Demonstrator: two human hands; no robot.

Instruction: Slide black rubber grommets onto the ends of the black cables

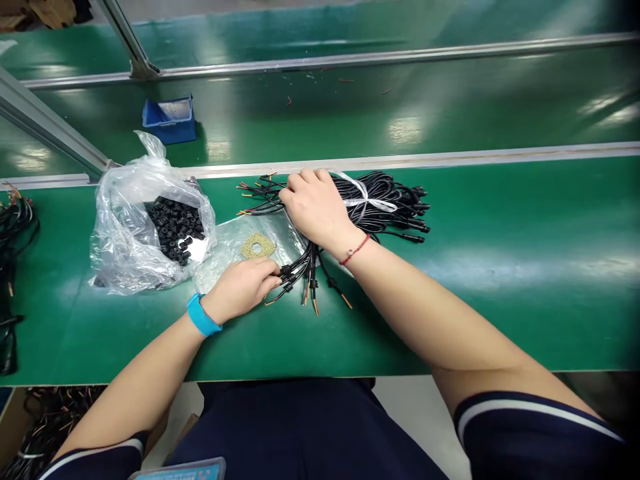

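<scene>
A bundle of black cables (383,193), tied with a white strip, lies on the green bench. Over its left part rests my right hand (317,207), fingers curled round the cables. Stripped orange and red wire ends stick out beyond that hand to the left. Several cable ends (311,287) bend down toward me, some with small black fittings on them. My left hand (245,283) pinches one of these cables by its black fitting. Under the cables is a flat clear plastic bag (220,247), with a yellowish sponge (257,246) on it.
An open clear bag (120,227) of small black fittings (175,223) stands left of my hands. Behind it is a blue bin (170,120). More cables (13,227) lie at the far left. A metal rail (450,158) runs along the bench's back.
</scene>
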